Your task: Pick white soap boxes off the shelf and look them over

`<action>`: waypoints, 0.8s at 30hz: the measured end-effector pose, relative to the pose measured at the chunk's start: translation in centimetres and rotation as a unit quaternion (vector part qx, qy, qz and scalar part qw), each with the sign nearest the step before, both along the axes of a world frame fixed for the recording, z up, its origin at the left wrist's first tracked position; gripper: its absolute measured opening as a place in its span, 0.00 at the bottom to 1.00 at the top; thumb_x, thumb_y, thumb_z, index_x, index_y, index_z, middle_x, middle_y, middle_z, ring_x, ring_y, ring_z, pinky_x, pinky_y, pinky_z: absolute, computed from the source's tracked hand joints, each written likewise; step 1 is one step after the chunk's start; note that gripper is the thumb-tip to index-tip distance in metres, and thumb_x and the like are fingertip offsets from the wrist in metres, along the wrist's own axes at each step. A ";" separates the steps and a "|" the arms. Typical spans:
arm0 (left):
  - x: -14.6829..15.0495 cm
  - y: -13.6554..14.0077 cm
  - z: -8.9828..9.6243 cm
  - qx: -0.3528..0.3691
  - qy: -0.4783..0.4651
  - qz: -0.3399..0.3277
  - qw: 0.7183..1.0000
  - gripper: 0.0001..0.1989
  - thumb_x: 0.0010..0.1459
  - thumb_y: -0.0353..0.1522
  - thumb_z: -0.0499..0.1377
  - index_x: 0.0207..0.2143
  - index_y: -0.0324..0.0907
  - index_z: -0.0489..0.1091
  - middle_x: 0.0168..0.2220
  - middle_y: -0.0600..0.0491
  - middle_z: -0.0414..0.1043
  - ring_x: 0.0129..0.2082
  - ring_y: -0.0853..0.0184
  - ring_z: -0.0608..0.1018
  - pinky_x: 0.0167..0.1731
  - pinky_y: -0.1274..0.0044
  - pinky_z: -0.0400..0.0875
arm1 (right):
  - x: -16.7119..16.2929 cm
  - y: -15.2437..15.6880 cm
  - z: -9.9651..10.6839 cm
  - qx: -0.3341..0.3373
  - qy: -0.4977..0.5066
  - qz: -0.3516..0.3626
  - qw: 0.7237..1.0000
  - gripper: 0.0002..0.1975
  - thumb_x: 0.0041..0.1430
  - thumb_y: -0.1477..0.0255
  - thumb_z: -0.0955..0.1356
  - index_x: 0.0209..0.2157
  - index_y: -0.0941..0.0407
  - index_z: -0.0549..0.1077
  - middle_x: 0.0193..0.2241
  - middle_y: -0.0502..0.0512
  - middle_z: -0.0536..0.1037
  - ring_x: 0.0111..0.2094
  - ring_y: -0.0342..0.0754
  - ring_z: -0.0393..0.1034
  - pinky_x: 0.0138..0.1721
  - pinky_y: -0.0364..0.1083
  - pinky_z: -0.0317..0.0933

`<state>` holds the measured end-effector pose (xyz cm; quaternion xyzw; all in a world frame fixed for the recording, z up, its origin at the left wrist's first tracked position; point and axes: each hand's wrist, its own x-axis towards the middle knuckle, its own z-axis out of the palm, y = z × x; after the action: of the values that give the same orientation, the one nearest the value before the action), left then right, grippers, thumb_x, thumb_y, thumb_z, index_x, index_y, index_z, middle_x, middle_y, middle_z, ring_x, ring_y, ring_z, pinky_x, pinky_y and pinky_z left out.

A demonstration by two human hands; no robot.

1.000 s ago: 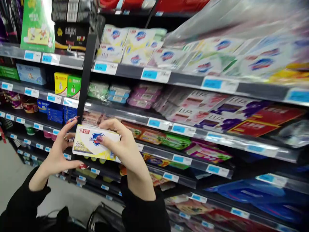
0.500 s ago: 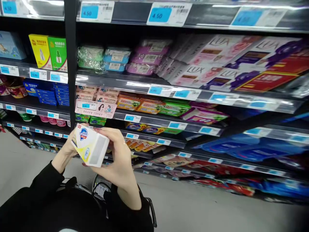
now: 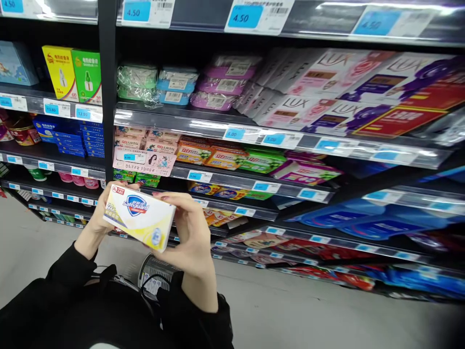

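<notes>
Between my two hands is a white and yellow Safeguard soap box (image 3: 140, 217), held in front of my body with its printed front facing me. My left hand (image 3: 99, 215) grips the box's left end, its fingers partly hidden behind it. At the right end, my right hand (image 3: 192, 235) holds the box between thumb and fingers, with the index finger along the top edge. The box tilts down toward the right.
Shelves of boxed goods stand ahead, with LUX soap boxes (image 3: 308, 109) at upper right and plastic-wrapped soap dishes (image 3: 176, 87) near the middle. A pink price sign (image 3: 145, 161) juts from a shelf edge. Below my hands is a grey basket (image 3: 156, 271), above the grey floor (image 3: 276, 315).
The soap box has turned from showing its grey-marked end and part of its front to showing its full front. My right hand has shifted slightly right with it.
</notes>
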<state>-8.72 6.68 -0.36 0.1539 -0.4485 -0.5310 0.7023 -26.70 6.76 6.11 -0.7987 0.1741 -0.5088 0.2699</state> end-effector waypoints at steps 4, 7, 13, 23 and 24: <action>1.2 1.1 1.7 -0.107 -0.092 0.087 0.986 0.36 0.36 0.33 0.77 0.50 0.48 0.71 0.51 0.48 0.77 0.54 0.56 0.77 0.52 0.69 0.73 | -0.8 -2.1 -1.1 0.093 -0.039 0.054 0.993 0.29 0.44 0.71 0.75 0.49 0.49 0.65 0.48 0.60 0.75 0.53 0.57 0.71 0.49 0.54 0.69; 0.7 2.4 2.7 -0.144 -0.142 0.167 0.965 0.38 0.38 0.30 0.76 0.53 0.49 0.69 0.52 0.49 0.76 0.55 0.56 0.76 0.54 0.69 0.72 | -0.5 -3.6 -2.1 0.132 -0.067 0.111 0.983 0.31 0.42 0.70 0.77 0.49 0.50 0.66 0.50 0.60 0.75 0.54 0.56 0.71 0.52 0.54 0.67; -1.1 4.6 5.3 -0.237 -0.361 0.324 0.842 0.37 0.42 0.29 0.74 0.56 0.46 0.68 0.51 0.47 0.74 0.53 0.59 0.76 0.52 0.72 0.72 | 1.2 -6.0 -5.4 0.262 -0.064 0.193 0.943 0.30 0.40 0.64 0.78 0.47 0.48 0.68 0.49 0.56 0.77 0.51 0.54 0.73 0.53 0.51 0.66; -0.7 4.0 0.5 0.074 0.067 -0.142 0.985 0.45 0.43 0.54 0.68 0.63 0.55 0.62 0.64 0.46 0.63 0.63 0.43 0.65 0.54 0.56 0.69 | -0.8 -3.1 -1.2 0.014 0.113 -0.057 0.992 0.35 0.32 0.77 0.75 0.47 0.47 0.70 0.43 0.55 0.74 0.46 0.60 0.69 0.45 0.56 0.68; -0.7 3.9 -0.1 0.097 0.106 -0.187 0.972 0.45 0.44 0.56 0.67 0.63 0.55 0.62 0.63 0.45 0.65 0.61 0.43 0.67 0.51 0.56 0.71 | -0.8 -2.5 -0.8 -0.004 0.155 -0.083 0.985 0.34 0.31 0.77 0.76 0.46 0.48 0.70 0.42 0.56 0.75 0.46 0.61 0.69 0.45 0.58 0.68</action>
<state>-9.46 10.62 -0.49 0.0775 -0.3390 -0.7071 0.6157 -27.48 4.25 5.29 -0.8518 0.2768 -0.4006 0.1932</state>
